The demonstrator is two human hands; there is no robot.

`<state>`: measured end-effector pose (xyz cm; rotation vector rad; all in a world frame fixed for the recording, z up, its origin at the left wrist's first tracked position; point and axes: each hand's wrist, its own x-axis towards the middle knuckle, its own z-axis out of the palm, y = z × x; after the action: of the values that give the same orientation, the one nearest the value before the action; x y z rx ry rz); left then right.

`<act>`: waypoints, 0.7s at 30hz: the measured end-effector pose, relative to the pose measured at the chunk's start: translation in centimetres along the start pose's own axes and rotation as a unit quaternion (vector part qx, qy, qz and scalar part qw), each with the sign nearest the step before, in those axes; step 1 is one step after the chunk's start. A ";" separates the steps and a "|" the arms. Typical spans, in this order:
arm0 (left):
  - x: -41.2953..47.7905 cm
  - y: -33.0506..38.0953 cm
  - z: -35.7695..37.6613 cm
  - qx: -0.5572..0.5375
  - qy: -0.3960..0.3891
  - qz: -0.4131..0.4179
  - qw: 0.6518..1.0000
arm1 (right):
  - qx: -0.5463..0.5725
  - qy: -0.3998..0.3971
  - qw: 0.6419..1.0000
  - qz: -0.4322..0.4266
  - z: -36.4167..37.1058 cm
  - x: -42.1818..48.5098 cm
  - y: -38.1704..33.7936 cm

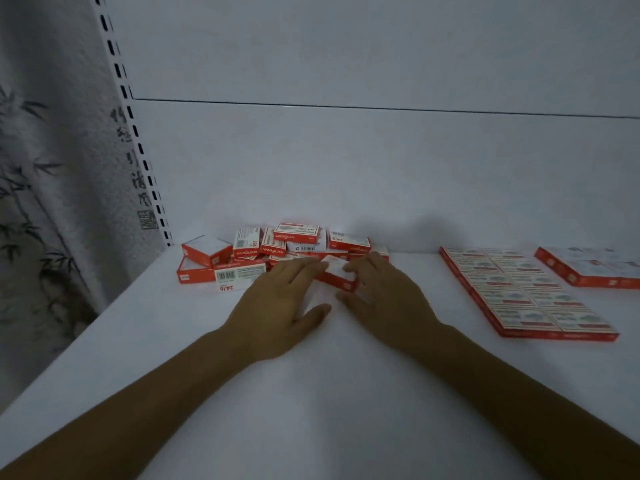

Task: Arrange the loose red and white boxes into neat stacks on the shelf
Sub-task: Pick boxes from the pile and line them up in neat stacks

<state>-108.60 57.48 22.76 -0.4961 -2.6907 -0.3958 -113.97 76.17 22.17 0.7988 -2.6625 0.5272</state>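
A jumbled pile of several small red and white boxes [277, 249] lies at the back of the white shelf [311, 393], left of centre. One small box [337, 273] sits at the pile's front edge between my two hands. My left hand [282, 299] reaches in with fingers extended, its fingertips touching the box's left side. My right hand [384, 292] has its fingers on the box's right and top edge and its thumb below the box. To the right, neat boxes lie in a flat two-column block [519, 292].
A second flat group of red and white boxes [592, 268] lies at the far right edge. A slotted shelf upright [138, 140] rises at the left, beside a wall hanging with bamboo and calligraphy. The white back panel stands just behind the pile.
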 end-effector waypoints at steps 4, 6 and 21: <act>0.2 -0.5 0.2 -0.082 0.025 -0.031 0.996 | 0.024 0.045 0.998 0.031 -0.3 -0.1 0.0; 0.1 -0.6 0.4 -0.096 0.017 -0.035 0.995 | 0.035 0.026 0.996 0.078 0.0 0.3 0.2; 0.7 -1.2 1.6 -0.101 -0.051 -0.052 0.992 | 0.064 0.050 0.997 0.001 -0.2 0.6 1.3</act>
<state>-110.14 57.09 21.39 -0.4440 -2.7980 -0.6939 -115.18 77.03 22.27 0.7842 -2.5587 0.7238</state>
